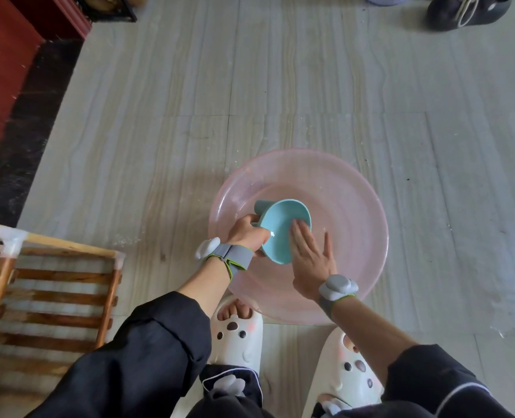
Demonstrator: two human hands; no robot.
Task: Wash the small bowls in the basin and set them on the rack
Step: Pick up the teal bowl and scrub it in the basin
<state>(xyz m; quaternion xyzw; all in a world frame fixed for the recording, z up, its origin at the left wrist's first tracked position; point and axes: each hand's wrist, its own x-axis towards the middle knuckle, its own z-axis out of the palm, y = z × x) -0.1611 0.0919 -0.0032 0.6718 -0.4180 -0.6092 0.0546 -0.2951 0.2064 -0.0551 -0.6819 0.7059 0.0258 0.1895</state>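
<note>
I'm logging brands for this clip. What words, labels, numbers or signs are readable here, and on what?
None can be read.
Bowl: plain blue, no print.
Basin: plain pink, no label.
Wrist bands: grey, no visible lettering.
Slippers: only paw and face shapes, no letters.
Rack: bare wood and tape, no marks.
Black shoe: no logo visible.

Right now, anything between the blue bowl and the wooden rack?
Nothing visible. Left hand grips the blue bowl over the pink basin, right hand flat inside it; only basin rim and bare floor lie toward the wooden rack.
</note>
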